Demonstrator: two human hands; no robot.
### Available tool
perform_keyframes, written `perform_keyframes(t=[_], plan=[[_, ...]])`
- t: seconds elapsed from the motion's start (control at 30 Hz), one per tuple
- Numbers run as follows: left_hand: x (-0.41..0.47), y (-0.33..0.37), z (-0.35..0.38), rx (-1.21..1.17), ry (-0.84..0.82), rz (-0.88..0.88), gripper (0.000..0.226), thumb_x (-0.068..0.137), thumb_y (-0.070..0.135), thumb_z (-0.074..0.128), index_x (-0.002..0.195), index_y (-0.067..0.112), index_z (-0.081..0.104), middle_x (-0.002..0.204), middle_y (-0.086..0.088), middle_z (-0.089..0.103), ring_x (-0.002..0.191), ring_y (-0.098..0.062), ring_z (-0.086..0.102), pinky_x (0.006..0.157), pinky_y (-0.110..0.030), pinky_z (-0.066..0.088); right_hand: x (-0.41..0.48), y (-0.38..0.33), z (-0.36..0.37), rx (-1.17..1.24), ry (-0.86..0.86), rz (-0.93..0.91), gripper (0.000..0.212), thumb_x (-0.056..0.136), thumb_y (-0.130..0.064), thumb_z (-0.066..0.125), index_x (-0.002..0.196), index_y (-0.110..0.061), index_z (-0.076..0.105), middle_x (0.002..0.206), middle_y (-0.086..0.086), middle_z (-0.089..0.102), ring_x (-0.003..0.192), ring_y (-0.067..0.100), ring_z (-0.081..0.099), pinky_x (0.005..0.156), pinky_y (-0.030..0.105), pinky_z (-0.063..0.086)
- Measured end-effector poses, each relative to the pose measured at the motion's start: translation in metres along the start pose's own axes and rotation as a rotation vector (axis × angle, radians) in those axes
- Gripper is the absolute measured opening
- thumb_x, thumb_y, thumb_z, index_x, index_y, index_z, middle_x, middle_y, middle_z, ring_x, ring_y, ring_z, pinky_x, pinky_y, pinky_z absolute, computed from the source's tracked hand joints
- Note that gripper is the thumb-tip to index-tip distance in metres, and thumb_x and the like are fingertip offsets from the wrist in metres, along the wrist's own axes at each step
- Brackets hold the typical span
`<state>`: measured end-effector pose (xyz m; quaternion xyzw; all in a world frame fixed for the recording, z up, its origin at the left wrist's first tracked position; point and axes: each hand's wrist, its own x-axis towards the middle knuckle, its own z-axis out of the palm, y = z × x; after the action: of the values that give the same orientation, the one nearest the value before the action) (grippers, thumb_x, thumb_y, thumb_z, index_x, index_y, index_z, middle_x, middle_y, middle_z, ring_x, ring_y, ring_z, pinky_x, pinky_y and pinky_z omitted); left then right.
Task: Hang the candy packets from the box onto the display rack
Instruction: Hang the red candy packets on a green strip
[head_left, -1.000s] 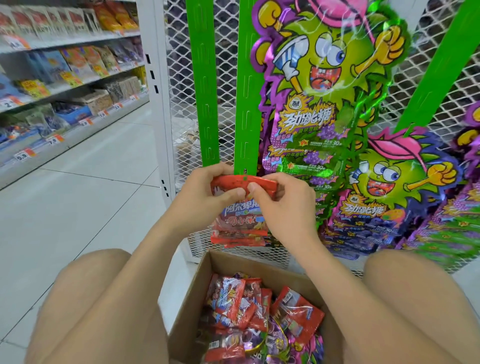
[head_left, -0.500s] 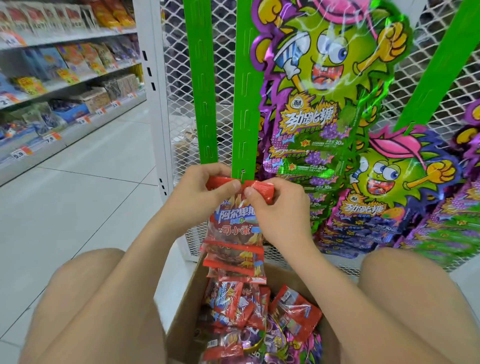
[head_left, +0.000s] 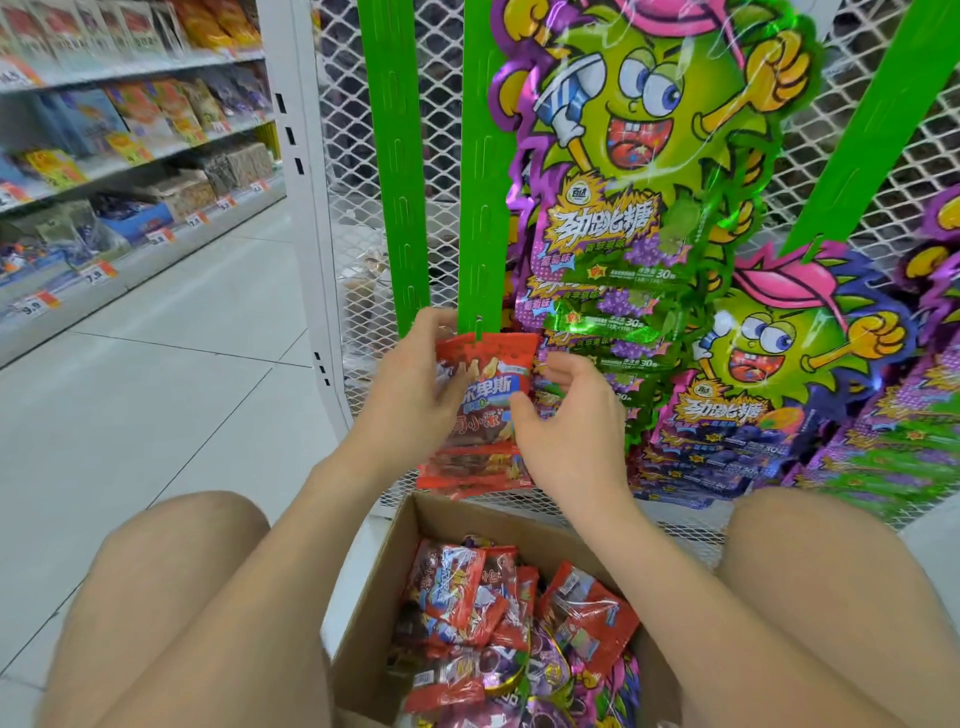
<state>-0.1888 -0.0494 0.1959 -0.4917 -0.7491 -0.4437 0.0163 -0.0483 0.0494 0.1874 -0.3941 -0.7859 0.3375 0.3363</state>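
Two hands meet at a glossy red foil packet (head_left: 491, 364), flat against the foot of a slotted green plastic strip (head_left: 480, 208); left hand (head_left: 415, 400) pinches its left edge, thumb in front; right hand (head_left: 569, 436) is loosely spread, thumb touching its right edge; crinkly packets (head_left: 467, 597) fill the cardboard box (head_left: 363, 613) below.

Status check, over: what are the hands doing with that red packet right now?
Left hand holds red packet, hooked at bottom of green strip. Right hand open beside it. Nothing blocking; box has more.
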Motion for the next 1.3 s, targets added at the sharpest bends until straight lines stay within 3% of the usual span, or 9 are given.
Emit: perform_keyframes(t=[0.13, 0.27, 0.4, 0.53, 0.7, 0.9, 1.07, 1.2, 1.3], plan=[[-0.007, -0.009, 0.018, 0.096, 0.067, 0.049, 0.076, 0.093, -0.009, 0.063, 0.158, 0.014, 0.032, 0.144, -0.007, 0.039, 0.121, -0.012, 0.045, 0.100, -0.012, 0.041, -0.015, 0.006, -0.005, -0.096, -0.045, -0.091, 0.057, 0.088, -0.023, 0.076, 0.139, -0.022, 0.050, 0.125, -0.003, 0.052, 0.119, 0.014, 0.051, 0.101, 0.031, 0.043], [-0.016, -0.012, 0.034, 0.142, 0.214, 0.015, 0.081, 0.091, -0.008, 0.064, 0.162, 0.010, 0.029, 0.159, -0.018, 0.025, 0.145, -0.026, 0.037, 0.115, -0.013, 0.029, -0.021, 0.013, -0.013, -0.121, -0.290, -0.127, 0.023, 0.090, -0.019, 0.071, 0.111, -0.029, 0.066, 0.099, -0.014, 0.063, 0.092, 0.002, 0.060, 0.082, 0.022, 0.049], [-0.041, -0.012, 0.056, 0.420, 0.297, 0.121, 0.061, 0.088, 0.002, 0.063, 0.149, 0.008, 0.053, 0.160, -0.027, 0.032, 0.152, -0.045, 0.031, 0.122, -0.056, 0.032, -0.021, 0.039, -0.017, -0.346, -0.649, -0.115, 0.015, 0.095, -0.027, 0.064, 0.104, -0.022, 0.073, 0.091, -0.008, 0.070, 0.094, 0.011, 0.066, 0.087, 0.034, 0.058], [-0.074, -0.031, 0.092, 0.487, -0.152, 0.286, 0.027, 0.091, 0.014, 0.056, 0.116, 0.015, 0.065, 0.114, -0.009, 0.061, 0.104, -0.037, 0.062, 0.084, -0.048, 0.049, -0.029, 0.081, -0.017, -0.706, -1.105, -0.209, 0.029, 0.097, -0.032, 0.058, 0.105, -0.006, 0.069, 0.085, 0.009, 0.068, 0.080, 0.023, 0.058, 0.082, 0.046, 0.059], [-0.123, -0.082, 0.138, 0.512, -0.800, -0.127, 0.014, 0.096, 0.027, 0.057, 0.110, 0.027, 0.062, 0.110, -0.002, 0.070, 0.104, -0.030, 0.067, 0.078, -0.042, 0.057, -0.038, 0.135, -0.017, -0.944, -1.222, -0.213, 0.026, 0.096, -0.033, 0.063, 0.090, -0.008, 0.064, 0.085, 0.007, 0.061, 0.084, 0.032, 0.067, 0.067, 0.042, 0.060], [-0.185, -0.150, 0.204, 0.462, -0.962, -0.376, 0.032, 0.091, 0.022, 0.060, 0.122, 0.012, 0.060, 0.107, -0.015, 0.065, 0.108, -0.040, 0.065, 0.083, -0.050, 0.058, -0.034, 0.170, -0.010, -0.961, -1.189, -0.209, 0.012, 0.101, -0.019, 0.056, 0.093, -0.010, 0.058, 0.090, 0.008, 0.058, 0.073, 0.027, 0.062, 0.052, 0.029, 0.044], [-0.235, -0.182, 0.240, 0.478, -1.085, -0.593, 0.119, 0.077, 0.046, 0.089, 0.161, 0.006, 0.016, 0.164, -0.033, 0.012, 0.139, -0.053, 0.045, 0.108, -0.054, 0.050, -0.044, 0.191, 0.010, -0.976, -1.271, -0.186, 0.018, 0.102, -0.010, 0.049, 0.115, -0.005, 0.061, 0.111, 0.009, 0.063, 0.080, 0.026, 0.059, 0.064, 0.036, 0.052], [-0.250, -0.181, 0.236, 0.645, -1.059, -0.417, 0.080, 0.087, 0.008, 0.073, 0.153, 0.009, 0.028, 0.163, -0.028, 0.018, 0.097, -0.043, 0.071, 0.065, -0.044, 0.048, -0.050, 0.193, 0.023, -0.973, -1.369, -0.248, 0.016, 0.105, -0.013, 0.050, 0.118, -0.008, 0.058, 0.109, 0.010, 0.055, 0.081, 0.026, 0.056, 0.063, 0.035, 0.045], [-0.233, -0.173, 0.225, 0.628, -0.969, -0.396, 0.053, 0.084, 0.014, 0.068, 0.132, 0.017, 0.046, 0.137, -0.013, 0.054, 0.096, -0.040, 0.070, 0.065, -0.043, 0.051, -0.052, 0.191, 0.030, -0.983, -1.356, -0.262, 0.008, 0.105, -0.014, 0.051, 0.101, -0.010, 0.057, 0.092, 0.006, 0.050, 0.071, 0.021, 0.051, 0.055, 0.034, 0.040]])
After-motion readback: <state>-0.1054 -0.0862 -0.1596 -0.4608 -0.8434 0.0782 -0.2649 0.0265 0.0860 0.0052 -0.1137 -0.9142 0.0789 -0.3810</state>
